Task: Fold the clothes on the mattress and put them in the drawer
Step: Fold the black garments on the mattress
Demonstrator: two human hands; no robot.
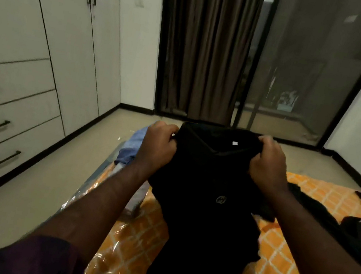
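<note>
A black collared shirt with a small round chest logo hangs in front of me over the orange patterned mattress. My left hand grips its left shoulder and my right hand grips its right shoulder, holding it up by the collar end. The hem trails on the mattress. A blue garment lies bunched at the mattress's far left corner. More dark clothes lie in a heap at the right. Closed drawers with dark bar handles sit low in the wardrobe at the left.
White wardrobe doors line the left wall. Beige floor runs between the wardrobe and the mattress. Brown curtains and a dark glass sliding door stand at the back.
</note>
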